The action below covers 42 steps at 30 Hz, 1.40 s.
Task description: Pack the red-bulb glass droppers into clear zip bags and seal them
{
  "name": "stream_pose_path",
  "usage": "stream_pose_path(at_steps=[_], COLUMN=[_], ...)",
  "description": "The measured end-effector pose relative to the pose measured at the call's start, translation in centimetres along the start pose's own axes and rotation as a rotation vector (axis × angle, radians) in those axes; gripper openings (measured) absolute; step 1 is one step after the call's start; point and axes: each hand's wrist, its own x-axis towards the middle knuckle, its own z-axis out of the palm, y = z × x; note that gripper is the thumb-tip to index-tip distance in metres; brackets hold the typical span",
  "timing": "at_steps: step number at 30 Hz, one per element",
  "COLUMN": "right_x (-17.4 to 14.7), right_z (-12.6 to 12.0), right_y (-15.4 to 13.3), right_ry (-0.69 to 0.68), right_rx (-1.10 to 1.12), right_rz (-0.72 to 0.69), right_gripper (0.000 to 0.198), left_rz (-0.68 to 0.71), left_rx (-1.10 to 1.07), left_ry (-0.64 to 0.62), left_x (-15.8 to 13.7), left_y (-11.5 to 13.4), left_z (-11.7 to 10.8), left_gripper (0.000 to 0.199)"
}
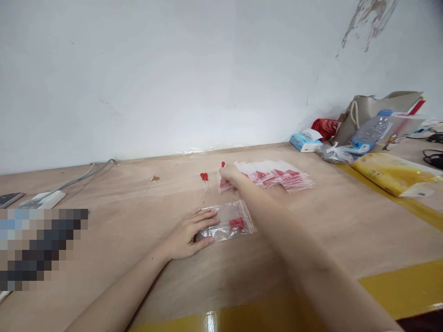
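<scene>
My left hand (199, 230) lies with fingers spread on the left end of a clear zip bag (221, 233), pressing it against the table. Inside that bag's right end is a small red bundle (237, 223). Farther back, my right hand (228, 172) is closed, and the red bulb of a dropper (223, 164) sticks up past its fingers. Left of it lie two droppers (204, 177) with red bulbs and thin clear tubes. Just right of my right hand, a row of overlapping clear bags (294, 180) with red contents is partly hidden by the hand and forearm.
At the right back stand a tissue pack (304, 140), a plastic bottle (372, 131), a paper bag (374, 106) and a yellow packet (391, 173). A grey cable (81, 177) runs along the left. Yellow tape (408, 286) edges the wooden table (114, 216).
</scene>
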Motion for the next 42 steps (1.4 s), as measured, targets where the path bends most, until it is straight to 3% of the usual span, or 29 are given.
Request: stream_pose_path(at_steps=[4,5,7,10,17,28,30,33,38,42], right_x=[-3.7,-4.9,-7.2,-9.3,-10.0,-11.6,-11.9,-12.1,-11.5,-11.4], right_z=[-4.2,-4.9,-5.7,-5.7,-4.1,-3.7,-3.8,-3.9,-3.9,-3.5], right_y=[4.9,6.4,9.2,11.8,11.2,10.1,10.3,10.7,11.0,10.4], right_ry=[0.045,0.062,0.117,0.253,0.336,0.184,0.064,-0.092,-0.019,-0.027], right_rx=[0.188,0.365,0.598,0.737,0.858,0.982,0.907,0.607,0.03,-0.178], right_rz=[-0.035,-0.087,-0.103,-0.093,-0.009,0.077,0.045,-0.109,-0.402,-0.456], right_gripper=[0.049,0.057,0.067,0.064,0.052,0.034,0.03,0.025,0.017,0.019], left_rz=[0.002,0.0,-0.007,-0.012,-0.003,-0.034,-0.037,-0.044,-0.048,-0.04], left_rx=[0.043,0.049,0.058,0.062,0.055,0.036,0.034,0.039,0.041,0.039], left_ry=[-0.032,-0.037,-0.044,-0.047,-0.025,-0.008,0.0,-0.008,-0.008,0.002], left_x=[0.1,0.1,0.2,0.2,0.1,0.1,0.1,0.0,0.1,0.1], left_y=[0.0,0.0,0.0,0.1,0.3,0.5,0.5,0.5,0.4,0.5], left_z=[0.0,0.0,0.0,0.1,0.1,0.1,0.1,0.1,0.2,0.2], left_gripper=[0.044,0.044,0.044,0.044,0.044,0.053,0.055,0.055,0.056,0.056])
